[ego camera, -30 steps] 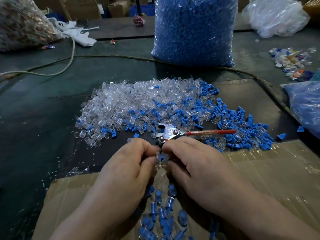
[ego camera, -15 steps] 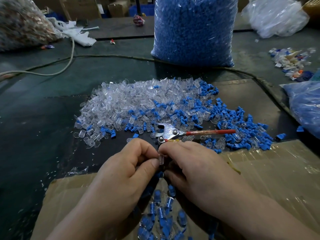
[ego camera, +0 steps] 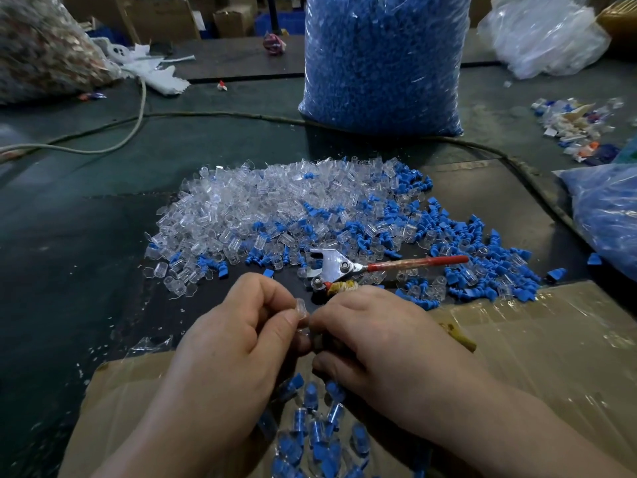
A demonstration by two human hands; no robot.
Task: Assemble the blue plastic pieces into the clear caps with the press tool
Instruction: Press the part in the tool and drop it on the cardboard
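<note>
Head view: left hand [ego camera: 238, 339] has a tight thumb-and-forefinger grip on one clear cap [ego camera: 301, 308], held up in the air over the near middle of the counter [ego camera: 69, 236], just above the far edge of the cardboard sheet [ego camera: 534, 357]. Right hand [ego camera: 375, 336] has its fingers curled in, with the tips touching the cap's lower end. What that grip holds, blue piece or nothing, is hidden, so cannot tell. The press tool [ego camera: 344, 267] lies flat just beyond the knuckles, metal head toward the hands and red handle pointing at the right edge, with neither hand on it. The pile of clear caps [ego camera: 248, 208] sits mid-counter, and the loose blue pieces [ego camera: 482, 250] spread from it toward the right edge. Finished pieces [ego camera: 317, 432] lie on the cardboard at the near edge, under the wrists. A big bag of blue parts [ego camera: 379, 63] stands at the far edge. Handling guess: the cap looks tiny, near weightless, rigid and thin-walled, and its smooth plastic is likely slick. Pinch it across the side walls, mouth left free, with light pressure, since a hard squeeze could pop it out or crack it. The blue pieces look stiff too, so take one by its wide head.
</note>
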